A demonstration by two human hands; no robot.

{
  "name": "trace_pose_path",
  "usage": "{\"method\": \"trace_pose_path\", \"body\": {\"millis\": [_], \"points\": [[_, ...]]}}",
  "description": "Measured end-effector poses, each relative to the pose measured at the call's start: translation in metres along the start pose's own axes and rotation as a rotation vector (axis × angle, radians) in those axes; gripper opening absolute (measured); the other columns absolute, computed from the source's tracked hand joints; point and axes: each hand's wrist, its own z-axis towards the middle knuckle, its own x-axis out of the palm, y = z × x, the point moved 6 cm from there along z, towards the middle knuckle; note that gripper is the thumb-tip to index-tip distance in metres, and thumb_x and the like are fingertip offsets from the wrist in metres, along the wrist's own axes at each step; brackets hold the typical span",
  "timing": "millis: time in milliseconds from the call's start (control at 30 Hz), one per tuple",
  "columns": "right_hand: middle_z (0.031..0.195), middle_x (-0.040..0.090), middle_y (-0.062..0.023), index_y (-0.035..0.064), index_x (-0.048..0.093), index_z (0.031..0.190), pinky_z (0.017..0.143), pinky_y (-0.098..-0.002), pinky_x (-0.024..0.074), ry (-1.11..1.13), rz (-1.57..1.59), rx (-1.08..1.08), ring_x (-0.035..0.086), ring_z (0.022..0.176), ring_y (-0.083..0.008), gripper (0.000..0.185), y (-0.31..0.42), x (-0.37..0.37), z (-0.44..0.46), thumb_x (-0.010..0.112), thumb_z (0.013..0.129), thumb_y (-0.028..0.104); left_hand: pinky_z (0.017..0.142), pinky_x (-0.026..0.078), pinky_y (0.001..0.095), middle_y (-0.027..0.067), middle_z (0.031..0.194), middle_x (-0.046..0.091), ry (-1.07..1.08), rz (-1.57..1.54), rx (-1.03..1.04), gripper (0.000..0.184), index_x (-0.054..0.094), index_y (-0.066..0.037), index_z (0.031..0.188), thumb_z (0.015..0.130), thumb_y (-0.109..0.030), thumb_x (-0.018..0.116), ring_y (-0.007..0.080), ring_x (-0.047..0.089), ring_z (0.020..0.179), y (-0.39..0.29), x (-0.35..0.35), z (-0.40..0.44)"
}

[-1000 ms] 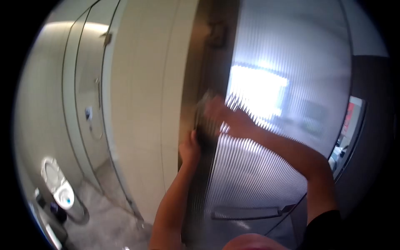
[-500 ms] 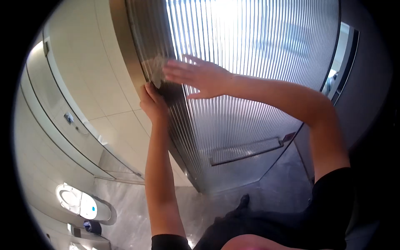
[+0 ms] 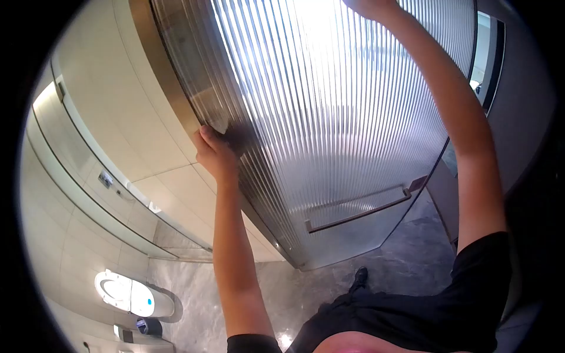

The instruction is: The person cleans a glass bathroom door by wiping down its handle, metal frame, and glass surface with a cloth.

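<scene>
The ribbed glass panel [image 3: 329,147] stood ahead, its long axis upright along the ribs. The left hand [image 3: 218,154], the nearer one, was at the panel's left edge, beside the metal strip [image 3: 165,66], fingers partly curled; I could not tell what it gripped, if anything. The right hand [image 3: 374,7] was higher, partly cut off, its opening and hold unclear. Grey floor [image 3: 406,253] lay below, a toilet [image 3: 138,299] at left.
</scene>
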Motion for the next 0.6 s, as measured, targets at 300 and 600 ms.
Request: {"method": "trace_pose_path", "body": {"millis": [300, 600], "points": [[0.163, 0.003, -0.0125, 0.0151, 0.005, 0.157, 0.119, -0.0486, 0.0244, 0.229, 0.308, -0.363, 0.016, 0.149, -0.0301, 0.101, 0.101, 0.007, -0.126, 0.068, 0.086, 0.050, 0.052, 0.044, 0.0328, 0.0065, 0.064, 0.057, -0.018, -0.015, -0.001, 0.043, 0.058, -0.003, 0.091, 0.105, -0.039, 0.040, 0.0152, 0.054, 0.056, 0.008, 0.004, 0.001], [0.165, 0.002, 0.0004, 0.0270, 0.005, 0.157, 0.123, -0.0487, 0.0132, 0.473, 0.163, -0.468, 0.006, 0.151, -0.0189, 0.091, 0.101, 0.002, -0.138, 0.061, 0.090, 0.054, 0.050, 0.044, 0.0340, 0.0077, 0.061, 0.057, -0.069, 0.014, 0.153, 0.045, 0.058, -0.004, 0.089, 0.105, -0.041, 0.039, 0.0174, 0.055, 0.052, 0.002, 0.003, 0.002]]}}
